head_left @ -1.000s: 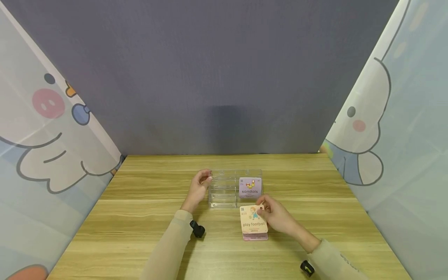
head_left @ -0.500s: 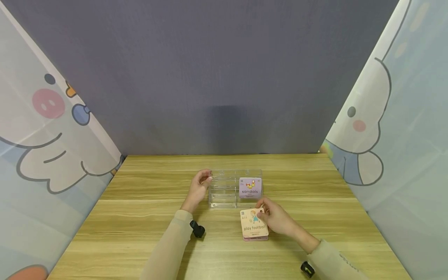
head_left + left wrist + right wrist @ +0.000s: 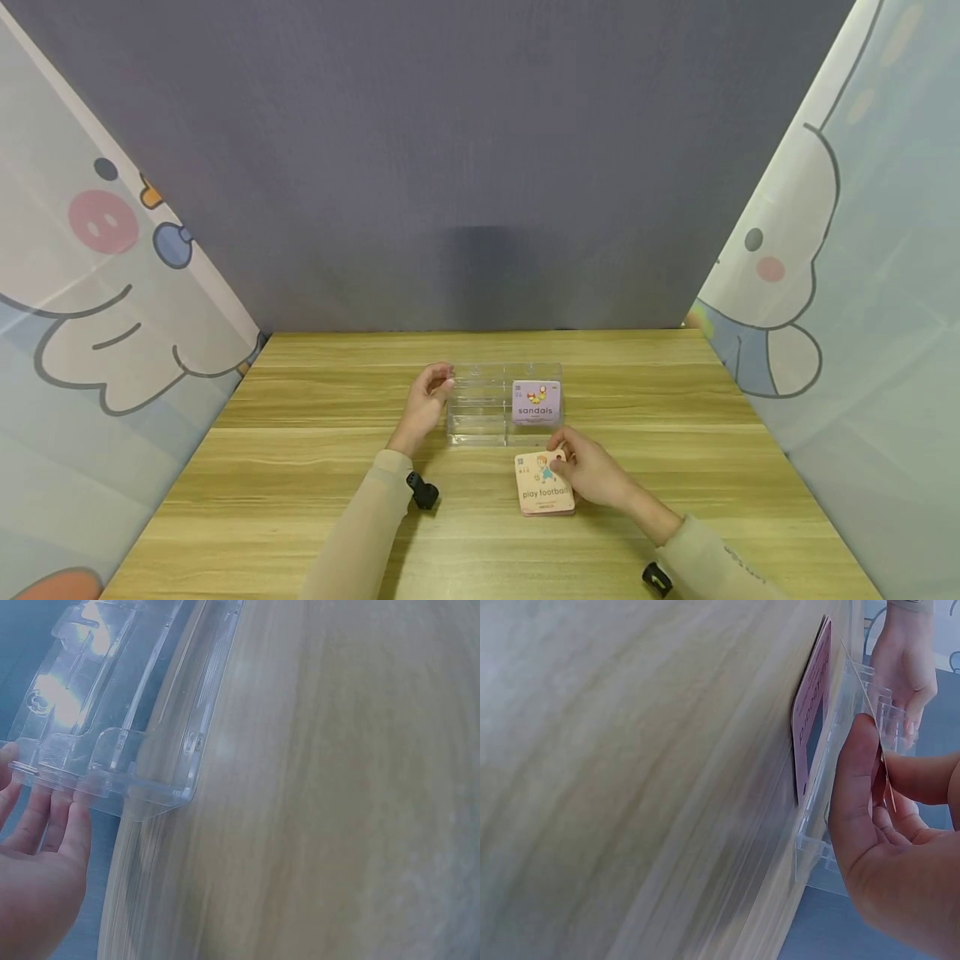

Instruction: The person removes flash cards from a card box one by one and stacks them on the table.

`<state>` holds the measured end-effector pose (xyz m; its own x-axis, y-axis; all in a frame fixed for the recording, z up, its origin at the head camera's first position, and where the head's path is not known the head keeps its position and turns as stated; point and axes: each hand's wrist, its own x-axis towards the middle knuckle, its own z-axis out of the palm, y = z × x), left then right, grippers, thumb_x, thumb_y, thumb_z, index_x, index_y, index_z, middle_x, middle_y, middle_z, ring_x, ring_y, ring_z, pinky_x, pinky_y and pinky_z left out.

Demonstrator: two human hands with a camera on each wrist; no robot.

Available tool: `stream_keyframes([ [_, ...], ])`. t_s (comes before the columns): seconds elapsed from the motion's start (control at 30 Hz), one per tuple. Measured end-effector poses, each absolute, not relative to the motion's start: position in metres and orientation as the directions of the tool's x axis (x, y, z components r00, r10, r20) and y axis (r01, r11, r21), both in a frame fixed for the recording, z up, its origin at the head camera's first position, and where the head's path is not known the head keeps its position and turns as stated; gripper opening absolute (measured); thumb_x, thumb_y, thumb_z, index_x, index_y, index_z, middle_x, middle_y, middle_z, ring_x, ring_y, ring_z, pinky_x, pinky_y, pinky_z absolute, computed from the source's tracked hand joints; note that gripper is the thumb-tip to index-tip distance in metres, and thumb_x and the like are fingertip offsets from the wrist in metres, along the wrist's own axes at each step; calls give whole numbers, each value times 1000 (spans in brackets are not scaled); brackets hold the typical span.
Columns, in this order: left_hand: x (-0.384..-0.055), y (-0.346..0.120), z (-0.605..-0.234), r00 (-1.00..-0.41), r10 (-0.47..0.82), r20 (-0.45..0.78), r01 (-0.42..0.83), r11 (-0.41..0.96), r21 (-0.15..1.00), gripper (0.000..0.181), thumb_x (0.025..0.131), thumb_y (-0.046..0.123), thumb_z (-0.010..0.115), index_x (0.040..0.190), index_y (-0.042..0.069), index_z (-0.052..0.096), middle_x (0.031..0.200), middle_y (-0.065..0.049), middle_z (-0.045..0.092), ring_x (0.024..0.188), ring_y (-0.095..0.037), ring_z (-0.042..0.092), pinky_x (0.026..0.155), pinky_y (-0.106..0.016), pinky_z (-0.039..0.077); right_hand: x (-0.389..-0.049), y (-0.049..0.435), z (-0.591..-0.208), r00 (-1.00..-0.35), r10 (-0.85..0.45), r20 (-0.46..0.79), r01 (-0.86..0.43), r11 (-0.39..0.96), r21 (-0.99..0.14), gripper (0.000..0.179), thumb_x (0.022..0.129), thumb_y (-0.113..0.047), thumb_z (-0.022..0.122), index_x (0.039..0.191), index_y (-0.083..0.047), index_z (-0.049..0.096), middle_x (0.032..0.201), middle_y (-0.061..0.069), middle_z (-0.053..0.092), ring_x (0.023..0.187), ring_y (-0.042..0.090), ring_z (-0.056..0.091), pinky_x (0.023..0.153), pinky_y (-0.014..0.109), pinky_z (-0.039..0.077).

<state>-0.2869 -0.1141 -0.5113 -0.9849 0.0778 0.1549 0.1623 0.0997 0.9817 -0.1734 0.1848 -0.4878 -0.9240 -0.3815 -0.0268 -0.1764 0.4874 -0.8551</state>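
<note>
A clear plastic tiered rack [image 3: 477, 421] stands on the wooden table. My left hand [image 3: 425, 407] holds its left side, with fingertips behind the edge in the left wrist view. A purple "sandals" flash card [image 3: 536, 403] sits in the rack's right column. My right hand [image 3: 595, 468] pinches a cream "play football" flash card [image 3: 544, 483] by its upper right corner, in front of the rack. In the right wrist view this card is seen edge-on, apart from a pink card [image 3: 811, 712] below it. From the head view it hides nearly all of the pink card.
The wooden table [image 3: 315, 400] ends at a dark grey panel [image 3: 480, 167] behind the rack. Cartoon-printed curtains [image 3: 112, 275] flank both sides. Small black devices, one at the left wrist [image 3: 423, 491] and one at the right [image 3: 657, 579], hang near the sleeves.
My right hand has moved the "play football" card slightly toward me, so it covers more of the pink card beneath. The left hand and the rack have stayed in place.
</note>
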Motion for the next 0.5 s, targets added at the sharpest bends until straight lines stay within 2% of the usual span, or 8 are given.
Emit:
stream_keyframes([
  [0.27,-288,-114,-513,-986,88,144,152,97,984,33,104,1,54,136,-6,52,133,-30,52,122,-35,52,102,-44,44,-173,181,-491,-941,-334,-53,-149,549,-823,16,96,2,64,109,-5,57,78,5,53,60,13,55,44,28,52],
  [0.4,-288,-114,-513,-986,88,142,150,96,984,32,104,0,53,135,-6,52,133,-32,51,122,-37,51,102,-46,44,-173,178,-491,-956,-293,-21,-178,634,-752,18,91,2,70,104,-6,60,79,2,52,65,13,51,51,24,47],
  [0.5,-287,-114,-513,-986,86,146,154,96,983,32,104,2,55,135,-5,52,133,-30,53,122,-35,52,102,-44,44,-173,176,-491,-964,-267,3,-195,695,-692,20,88,1,74,101,-8,62,80,-1,53,71,14,50,57,25,44],
])
